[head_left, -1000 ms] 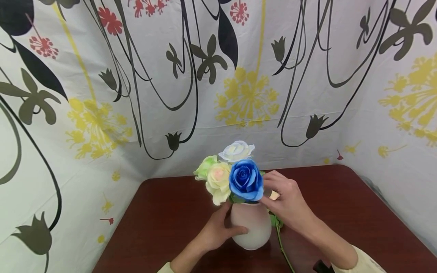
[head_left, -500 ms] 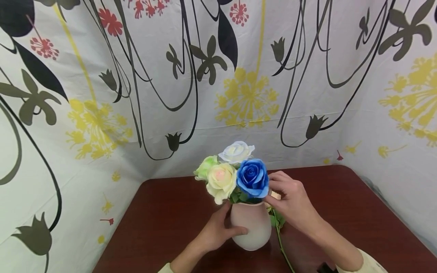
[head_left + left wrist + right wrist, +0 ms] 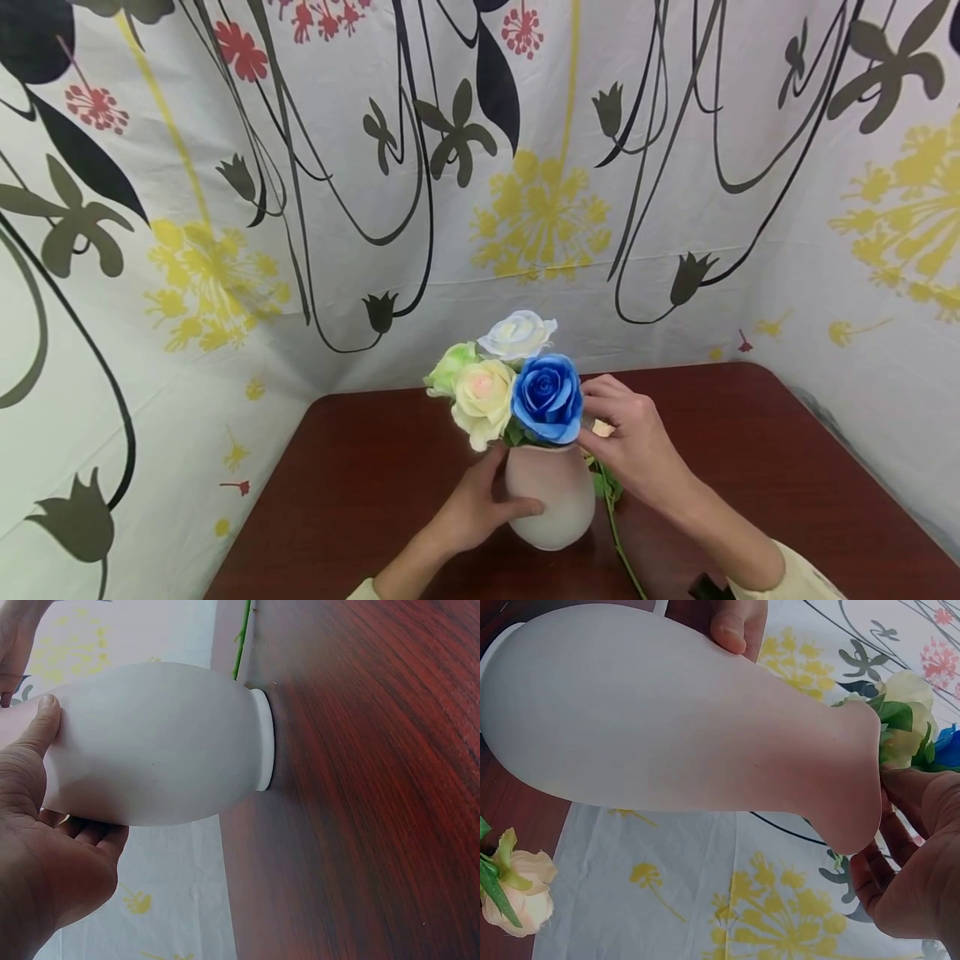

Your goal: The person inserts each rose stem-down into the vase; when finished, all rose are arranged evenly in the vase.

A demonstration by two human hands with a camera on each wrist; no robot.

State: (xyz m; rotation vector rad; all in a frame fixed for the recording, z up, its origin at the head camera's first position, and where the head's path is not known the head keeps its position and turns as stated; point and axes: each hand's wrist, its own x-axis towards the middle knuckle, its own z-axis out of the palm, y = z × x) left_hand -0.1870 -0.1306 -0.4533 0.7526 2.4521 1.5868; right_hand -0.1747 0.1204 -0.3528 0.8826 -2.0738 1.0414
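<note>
A white vase with a pinkish neck [image 3: 551, 500] stands upright on the table. My left hand [image 3: 472, 504] holds its left side, thumb across the front and fingers curled behind, as the left wrist view also shows [image 3: 52, 847]. In the vase are a blue rose [image 3: 547, 398], a cream rose [image 3: 482, 396], a white rose [image 3: 519, 335] and a green-tinged flower [image 3: 452, 368]. Just right of the rim, my right hand [image 3: 637, 437] pinches the blue rose low, near its base; the exact contact is partly hidden. In the right wrist view the right hand [image 3: 922, 855] is beside the vase mouth.
A peach rose [image 3: 521, 892] lies on the dark red-brown table [image 3: 360, 492], right of the vase. Its green stem [image 3: 618, 537] runs toward the front edge. Behind and at both sides hangs a white flower-printed cloth [image 3: 337, 208].
The blue rose shifted right with my right hand, uncovering more of the cream rose, then came partway back left and slightly down. My left hand and the vase stay almost still.
</note>
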